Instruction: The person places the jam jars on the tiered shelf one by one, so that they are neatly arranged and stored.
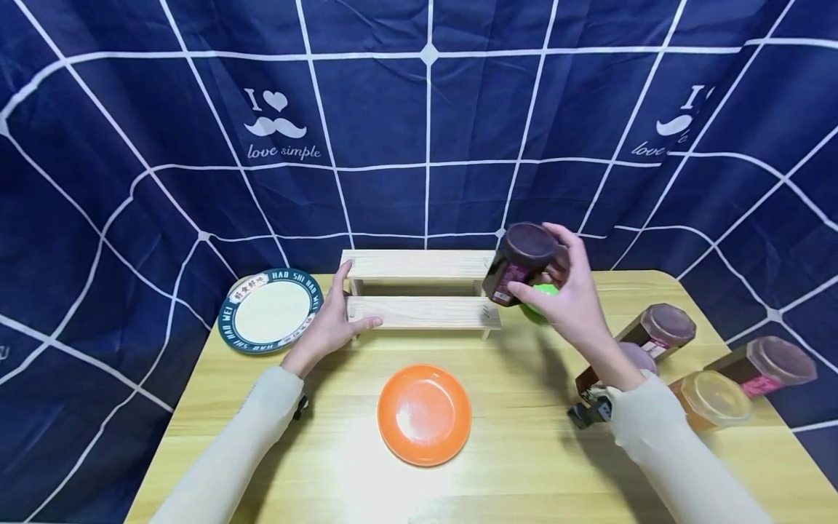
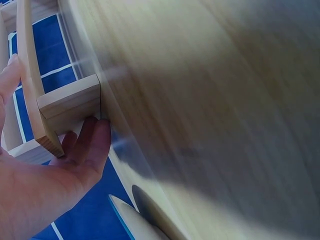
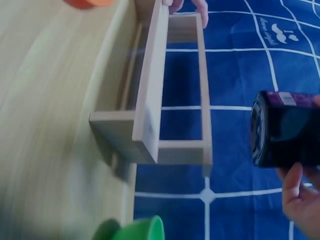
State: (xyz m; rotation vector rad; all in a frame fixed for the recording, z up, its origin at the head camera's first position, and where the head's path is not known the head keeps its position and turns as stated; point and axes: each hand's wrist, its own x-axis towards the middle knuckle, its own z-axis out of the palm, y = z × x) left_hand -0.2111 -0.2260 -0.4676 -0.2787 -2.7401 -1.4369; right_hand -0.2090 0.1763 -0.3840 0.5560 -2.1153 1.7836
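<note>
A two-tier wooden shelf point(image 1: 419, 313) stands at the back of the table. My left hand point(image 1: 330, 320) grips its left end, thumb over the lower plank; in the left wrist view the fingers point(image 2: 95, 147) curl about the end support point(image 2: 75, 100). Above the shelf's right end, my right hand point(image 1: 576, 306) holds a dark jar point(image 1: 513, 266) with a purple label. The right wrist view shows this jar point(image 3: 285, 132) apart from the shelf point(image 3: 150, 90), fingers beneath it. Part of a green cup-like thing point(image 3: 145, 230) shows below; the right hand partly hides it in the head view.
An orange plate point(image 1: 424, 415) lies in front of the shelf. At left is a white plate with a dark green rim point(image 1: 227, 320). On the right stand a dark jar point(image 1: 664, 327), a pink-labelled jar point(image 1: 762, 367) and an amber jar point(image 1: 713, 400); another is partly behind the right wrist.
</note>
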